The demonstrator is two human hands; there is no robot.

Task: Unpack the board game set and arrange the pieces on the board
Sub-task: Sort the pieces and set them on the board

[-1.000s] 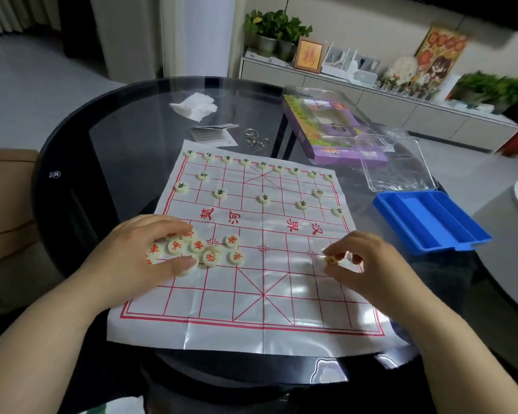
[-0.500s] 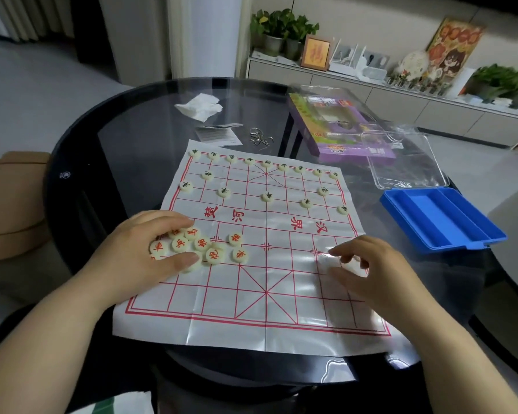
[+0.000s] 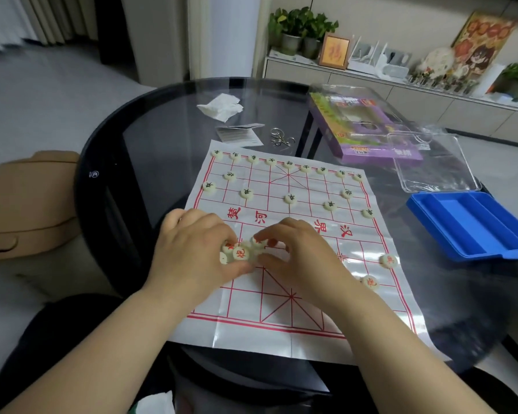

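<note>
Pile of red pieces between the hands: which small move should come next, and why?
Probably the right hand should lift the red piece its fingers seem to pinch off the pile that the left hand cups, and set it on a free near crossing of the board: only two red pieces stand placed there.

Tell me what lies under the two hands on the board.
A few red-marked pieces show between the left hand and the right hand. The hands cover the rest of the pile, so its count is hidden.
</note>
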